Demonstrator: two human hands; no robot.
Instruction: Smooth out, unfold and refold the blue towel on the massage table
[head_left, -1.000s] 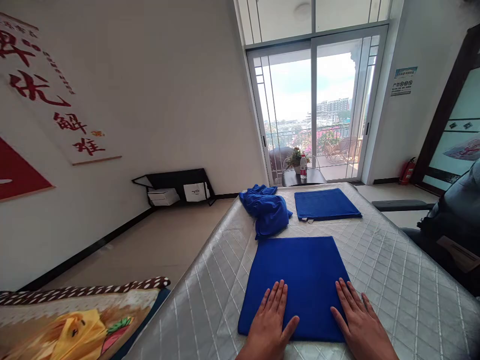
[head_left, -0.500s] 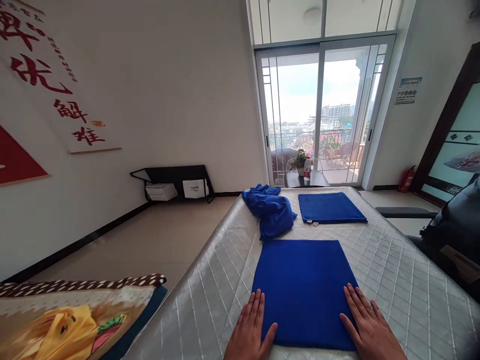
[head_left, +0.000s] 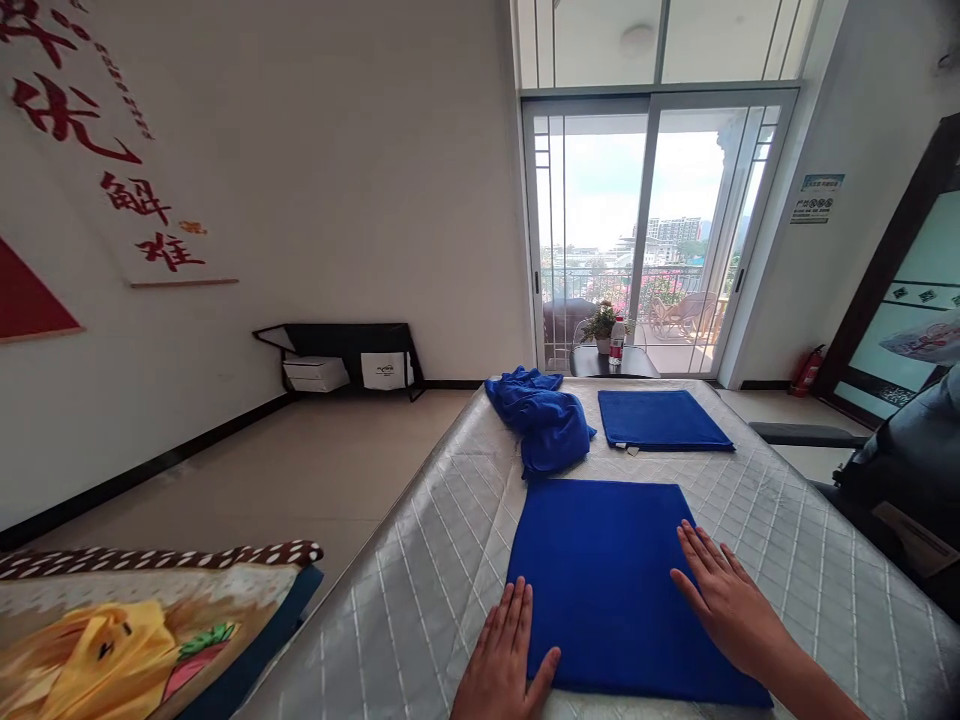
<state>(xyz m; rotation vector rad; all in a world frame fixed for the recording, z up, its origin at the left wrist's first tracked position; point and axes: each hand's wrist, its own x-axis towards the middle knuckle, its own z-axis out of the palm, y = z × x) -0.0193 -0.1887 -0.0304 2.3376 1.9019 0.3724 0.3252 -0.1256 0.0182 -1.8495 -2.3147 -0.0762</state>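
A flat blue cloth (head_left: 607, 580) lies spread in front of me on a silvery quilted mattress (head_left: 420, 560). My left hand (head_left: 506, 655) rests on the cloth's left edge near its front corner, fingers stretched out. On the right edge, my right hand (head_left: 724, 590) lies open with its palm down and fingers extended. Behind it is a second blue cloth (head_left: 664, 418), folded into a neat rectangle with small white tags at its front. Farther left sits a crumpled heap of blue cloth (head_left: 544, 420).
A patterned blanket (head_left: 157, 640) with a yellow figure is at the lower left. Past the mattress stands a small dark table (head_left: 637, 368) with a bottle (head_left: 616, 342) and potted plant (head_left: 600, 322). A dark chair (head_left: 900, 490) stands on the right.
My right hand has moved forward along the cloth's right edge, and that front corner now reaches farther right. My left hand stays in nearly the same place.
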